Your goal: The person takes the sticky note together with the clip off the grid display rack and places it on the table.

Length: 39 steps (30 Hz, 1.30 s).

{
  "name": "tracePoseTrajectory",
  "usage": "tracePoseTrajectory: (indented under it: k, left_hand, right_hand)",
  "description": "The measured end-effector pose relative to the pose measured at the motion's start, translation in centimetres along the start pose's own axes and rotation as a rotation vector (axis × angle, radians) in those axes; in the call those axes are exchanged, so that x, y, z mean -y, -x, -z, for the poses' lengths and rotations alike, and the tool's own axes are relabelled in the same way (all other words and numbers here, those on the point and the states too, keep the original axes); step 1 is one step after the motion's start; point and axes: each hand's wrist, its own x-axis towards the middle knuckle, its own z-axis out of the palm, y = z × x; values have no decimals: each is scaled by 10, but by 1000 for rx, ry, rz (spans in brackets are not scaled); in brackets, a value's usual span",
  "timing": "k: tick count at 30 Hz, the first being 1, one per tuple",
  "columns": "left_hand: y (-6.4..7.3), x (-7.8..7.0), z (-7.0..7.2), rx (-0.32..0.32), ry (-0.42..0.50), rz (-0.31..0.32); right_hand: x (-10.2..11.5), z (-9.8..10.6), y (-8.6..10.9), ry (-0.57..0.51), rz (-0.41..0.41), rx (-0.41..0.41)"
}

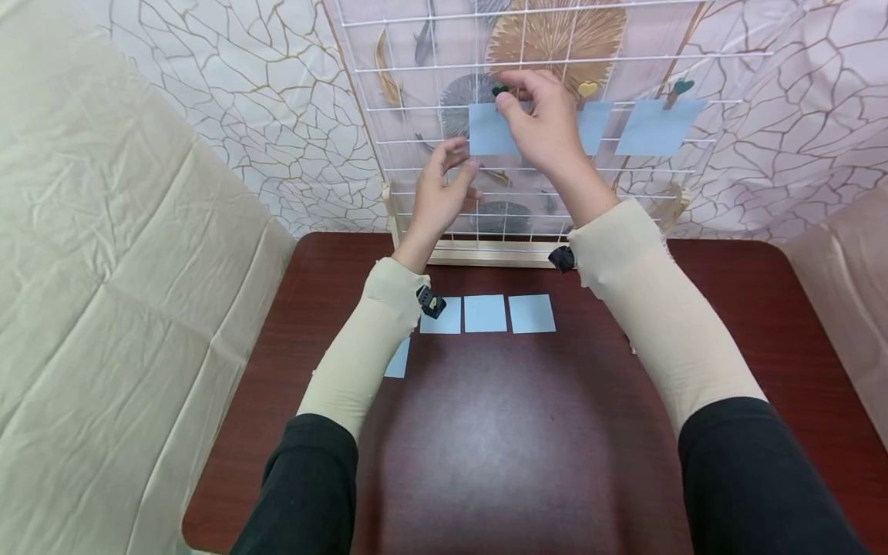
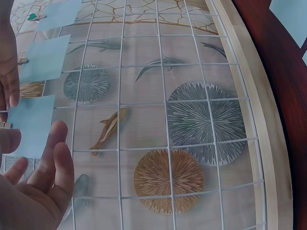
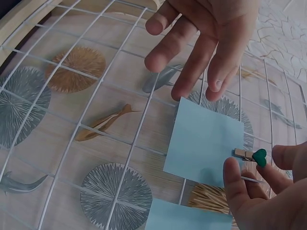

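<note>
A blue paper square (image 1: 491,129) hangs on the white wire grid (image 1: 409,142), held at its upper edge by a small wooden clip (image 3: 243,154) with a green heart (image 3: 259,157). Around that heart are the fingers of my right hand (image 1: 548,123); in the right wrist view the thumb stands apart from it, and whether a fingertip touches it I cannot tell. My left hand (image 1: 440,189) is by the square's lower left corner, fingers loosely bent and holding nothing. In the left wrist view, my left hand (image 2: 38,191) partly covers the clip side of the square (image 2: 32,124).
To the right hang two more blue squares, one under a yellow heart clip (image 1: 588,89), another (image 1: 659,127) under a green heart clip (image 1: 683,86). The grid stands in a wooden base (image 1: 492,254). Several blue squares (image 1: 484,314) lie on the dark table (image 1: 513,439), one partly behind my left forearm.
</note>
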Motion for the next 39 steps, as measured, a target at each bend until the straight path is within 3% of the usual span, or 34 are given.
tracePoseTrajectory:
  k: [12,20,34,39]
  left_hand:
    - [-2,2,-2,16,-67,-21]
    - [-2,1,0,32,-53,7]
    - [-3,3,-1,28,-70,-7]
    - [-5,3,-1,15,-123,-32]
  right_hand:
    - [5,-5,-11,74,-52,-40]
    - [3,-7,-12,80,-77,-18]
    - [0,-8,-11,17,-78,-25]
    - [-1,-9,-13,0,-65,-33]
